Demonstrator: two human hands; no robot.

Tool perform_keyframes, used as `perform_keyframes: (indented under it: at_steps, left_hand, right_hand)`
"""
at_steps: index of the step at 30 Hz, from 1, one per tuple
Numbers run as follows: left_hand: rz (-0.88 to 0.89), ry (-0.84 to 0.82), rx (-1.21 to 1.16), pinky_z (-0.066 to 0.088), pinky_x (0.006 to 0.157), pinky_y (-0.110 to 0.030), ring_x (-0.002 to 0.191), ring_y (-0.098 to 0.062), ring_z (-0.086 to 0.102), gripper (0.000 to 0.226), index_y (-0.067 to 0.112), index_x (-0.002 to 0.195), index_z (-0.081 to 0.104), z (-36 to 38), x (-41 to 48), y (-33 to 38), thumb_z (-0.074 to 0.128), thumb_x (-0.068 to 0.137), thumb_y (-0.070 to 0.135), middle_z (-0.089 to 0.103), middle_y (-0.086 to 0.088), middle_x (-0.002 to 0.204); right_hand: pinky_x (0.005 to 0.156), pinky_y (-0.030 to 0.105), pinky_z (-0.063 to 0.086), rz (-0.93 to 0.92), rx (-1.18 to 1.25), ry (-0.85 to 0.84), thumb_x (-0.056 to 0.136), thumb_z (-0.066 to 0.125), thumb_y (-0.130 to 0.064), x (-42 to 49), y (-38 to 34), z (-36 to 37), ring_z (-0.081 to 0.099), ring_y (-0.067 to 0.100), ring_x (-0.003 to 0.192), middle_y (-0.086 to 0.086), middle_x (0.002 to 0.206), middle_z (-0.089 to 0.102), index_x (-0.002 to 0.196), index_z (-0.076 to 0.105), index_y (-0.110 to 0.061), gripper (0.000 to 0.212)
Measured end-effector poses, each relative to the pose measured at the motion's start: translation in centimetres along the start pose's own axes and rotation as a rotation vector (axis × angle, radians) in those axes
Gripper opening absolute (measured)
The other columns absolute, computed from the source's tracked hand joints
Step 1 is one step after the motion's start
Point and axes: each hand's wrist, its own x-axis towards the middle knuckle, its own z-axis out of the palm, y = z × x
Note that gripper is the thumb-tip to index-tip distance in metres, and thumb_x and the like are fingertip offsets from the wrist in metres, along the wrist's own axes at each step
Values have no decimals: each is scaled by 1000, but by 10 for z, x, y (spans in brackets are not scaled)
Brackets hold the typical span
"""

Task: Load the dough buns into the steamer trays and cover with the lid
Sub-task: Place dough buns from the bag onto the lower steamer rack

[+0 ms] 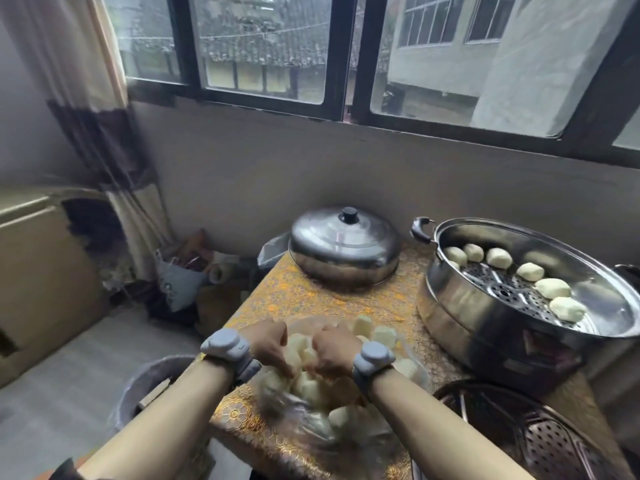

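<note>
Since both the left hand (273, 344) and right hand (332, 353) are curled into the dough buns (311, 386), whether gripping I can't tell, lift one gently into the steamer tray (512, 296)'s bare centre.

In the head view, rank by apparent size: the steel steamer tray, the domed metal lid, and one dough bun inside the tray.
1. Steel steamer tray, largest.
2. Domed metal lid, clearly smaller here, though it sits farther back, so true sizes may be closer.
3. Dough bun in the tray, smallest by far.
</note>
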Motion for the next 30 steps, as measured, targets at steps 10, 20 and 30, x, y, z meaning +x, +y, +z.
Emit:
perform_keyframes:
  at_steps: [10,20,30]
  left_hand:
    - [39,-36,-40,41,61,-29,73,-18,54,53,6,95,70,-2,-5,2,81,65,49,68,-7,89]
    - [136,-18,-715,58,66,-35,67,-19,64,57,11,115,49,-64,0,41,80,70,-5,61,-13,92]
    - [625,285,-665,44,73,-5,90,-8,59,58,20,118,61,-126,43,232,86,67,7,62,7,102]
  right_hand:
    - [87,45,44,-12,-95,69,95,52,-29,4,-4,12,39,37,120,19,124,57,111,62,-2,33]
    - [92,26,39,35,426,449,86,69,-31,-37,61,-65,53,27,109,11,122,46,129,50,-13,51]
    - [88,30,41,454,516,701,88,62,-31,-140,243,-139,57,28,107,9,114,63,118,56,-21,32]
